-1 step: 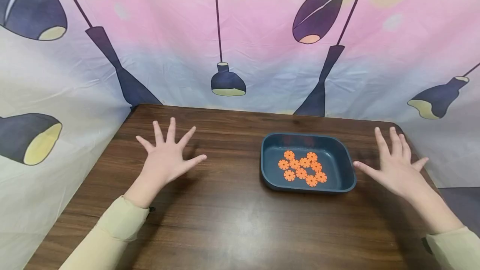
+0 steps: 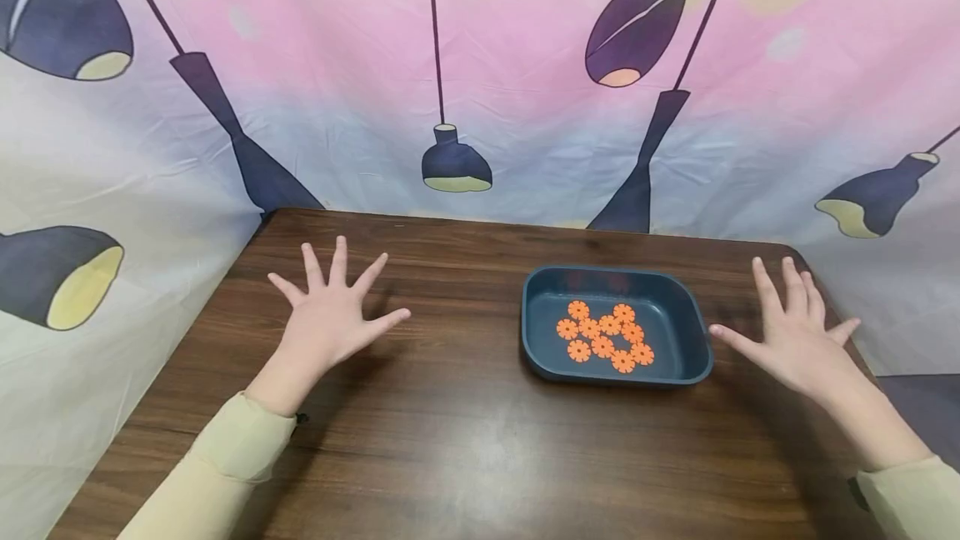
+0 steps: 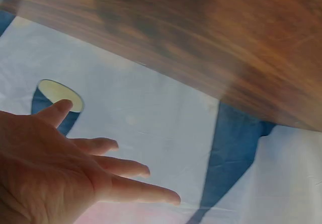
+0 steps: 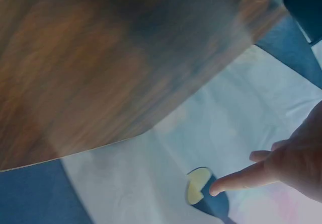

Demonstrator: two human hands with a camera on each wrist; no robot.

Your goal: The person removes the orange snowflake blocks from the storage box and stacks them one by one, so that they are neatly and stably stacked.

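Note:
In the head view my left hand [image 2: 324,319] is held over the left part of the table with its fingers spread wide, holding nothing. Its fingers and palm also show in the left wrist view, the hand [image 3: 55,178] raised above the tabletop. My right hand [image 2: 802,344] is spread as well, just right of a dark blue rectangular tray [image 2: 540,369]; its thumb points at the tray's right rim. Inside the tray lie several flat orange notched discs [image 2: 602,347], like small flowers. Part of the right hand [image 4: 292,168] appears at the edge of the right wrist view.
A brown wood-grain table [image 2: 450,440] carries the tray right of centre. Behind and beside it hangs a cloth backdrop [image 2: 360,90] printed with dark lamps. Both sleeves are pale green.
The left hand has shifted very slightly left, and the right hand very slightly right. Tray and discs have stayed where they were.

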